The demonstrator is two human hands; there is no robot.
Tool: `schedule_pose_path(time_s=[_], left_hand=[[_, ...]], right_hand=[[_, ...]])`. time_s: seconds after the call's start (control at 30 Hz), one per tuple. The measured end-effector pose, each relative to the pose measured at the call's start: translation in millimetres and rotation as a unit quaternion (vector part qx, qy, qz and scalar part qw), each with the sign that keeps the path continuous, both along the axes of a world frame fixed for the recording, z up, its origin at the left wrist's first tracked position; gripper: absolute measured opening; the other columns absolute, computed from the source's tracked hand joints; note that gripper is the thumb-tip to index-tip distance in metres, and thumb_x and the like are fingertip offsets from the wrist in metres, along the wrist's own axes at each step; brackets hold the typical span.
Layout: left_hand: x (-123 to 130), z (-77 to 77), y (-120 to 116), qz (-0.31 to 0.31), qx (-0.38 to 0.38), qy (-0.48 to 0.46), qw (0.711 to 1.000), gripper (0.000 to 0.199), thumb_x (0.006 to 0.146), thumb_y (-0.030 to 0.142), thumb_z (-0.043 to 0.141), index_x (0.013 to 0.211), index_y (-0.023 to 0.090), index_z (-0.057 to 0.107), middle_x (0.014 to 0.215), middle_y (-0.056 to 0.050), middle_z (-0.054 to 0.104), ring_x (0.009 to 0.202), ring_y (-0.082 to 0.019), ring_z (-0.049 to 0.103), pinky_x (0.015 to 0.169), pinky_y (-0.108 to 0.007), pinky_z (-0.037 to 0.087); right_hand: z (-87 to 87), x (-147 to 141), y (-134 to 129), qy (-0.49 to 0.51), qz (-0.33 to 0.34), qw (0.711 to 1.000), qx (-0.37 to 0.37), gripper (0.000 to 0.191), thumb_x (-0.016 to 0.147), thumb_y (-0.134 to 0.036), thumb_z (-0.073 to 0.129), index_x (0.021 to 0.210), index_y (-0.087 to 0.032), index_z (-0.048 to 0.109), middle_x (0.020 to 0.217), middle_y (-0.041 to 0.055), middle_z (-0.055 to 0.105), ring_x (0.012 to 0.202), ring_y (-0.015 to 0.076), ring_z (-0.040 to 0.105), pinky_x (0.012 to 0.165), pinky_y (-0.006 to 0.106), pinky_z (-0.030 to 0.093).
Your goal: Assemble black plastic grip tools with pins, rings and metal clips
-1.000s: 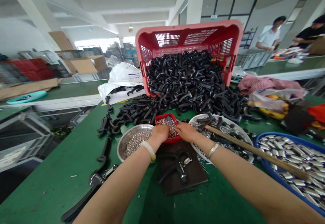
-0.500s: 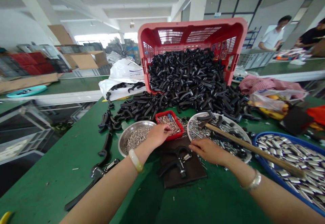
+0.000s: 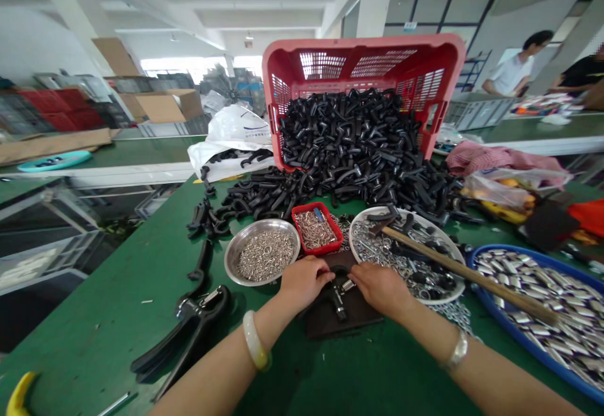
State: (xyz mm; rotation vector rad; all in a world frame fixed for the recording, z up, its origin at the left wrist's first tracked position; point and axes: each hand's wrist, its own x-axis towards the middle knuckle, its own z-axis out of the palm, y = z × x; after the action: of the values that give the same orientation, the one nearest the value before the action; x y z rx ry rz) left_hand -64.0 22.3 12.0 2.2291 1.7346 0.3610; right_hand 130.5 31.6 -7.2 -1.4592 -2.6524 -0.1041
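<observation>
A black hand grip (image 3: 338, 296) with a metal spring (image 3: 348, 286) lies on a dark plate (image 3: 325, 328) in front of me. My left hand (image 3: 306, 282) is at the upper left of its curved end, thumb and fingers pinched together; what is between them is too small to make out. On the opposite side, my right hand (image 3: 380, 287) has its fingers closed at the edge of the curved end, beside the spring. Just beyond my hands are a red tray (image 3: 340, 240) of small pins and a metal bowl (image 3: 229, 265) full of small metal parts.
Behind stands a tipped red crate (image 3: 363, 43) spilling black handles (image 3: 349, 133). To the right, a hammer (image 3: 462, 268) rests across a white basin (image 3: 460, 290) and a blue basin (image 3: 476, 271) of metal pieces. More hand grips (image 3: 202, 315) lie at left. People work in the background.
My left hand has moved from the red tray down to the hand grip. My right hand stays beside the grip, slightly closer in. The camera view has shifted a little.
</observation>
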Motion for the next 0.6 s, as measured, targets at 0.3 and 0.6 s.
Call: schedule_pose_path(time_s=[0.3, 0.6], left_hand=[[11.7, 1.4, -3.6, -0.04, 0.045, 0.082, 0.995, 0.022, 0.081, 0.04, 0.046, 0.082, 0.023, 0.06, 0.085, 0.001, 0.06, 0.076, -0.014, 0.056, 0.061, -0.025, 0.039], [9.4, -7.9, -29.9, -0.081, 0.088, 0.114, 0.986, 0.043, 0.083, 0.052, 0.033, 0.103, 0.022, 0.056, 0.099, -0.007, 0.058, 0.089, -0.023, 0.051, 0.068, -0.032, 0.041]], right_hand=[[-8.6, 1.5, -10.0, -0.012, -0.029, 0.998, 0.047, 0.03, 0.088, -0.032, 0.034, 0.081, -0.02, 0.061, 0.069, 0.0038, 0.062, 0.058, 0.0128, 0.058, 0.049, 0.022, 0.031], [-17.6, 13.8, -20.1, 0.095, 0.029, 0.994, 0.035, 0.035, 0.085, -0.016, 0.035, 0.11, -0.019, 0.059, 0.088, 0.0095, 0.064, 0.081, 0.0166, 0.059, 0.071, 0.024, 0.044]])
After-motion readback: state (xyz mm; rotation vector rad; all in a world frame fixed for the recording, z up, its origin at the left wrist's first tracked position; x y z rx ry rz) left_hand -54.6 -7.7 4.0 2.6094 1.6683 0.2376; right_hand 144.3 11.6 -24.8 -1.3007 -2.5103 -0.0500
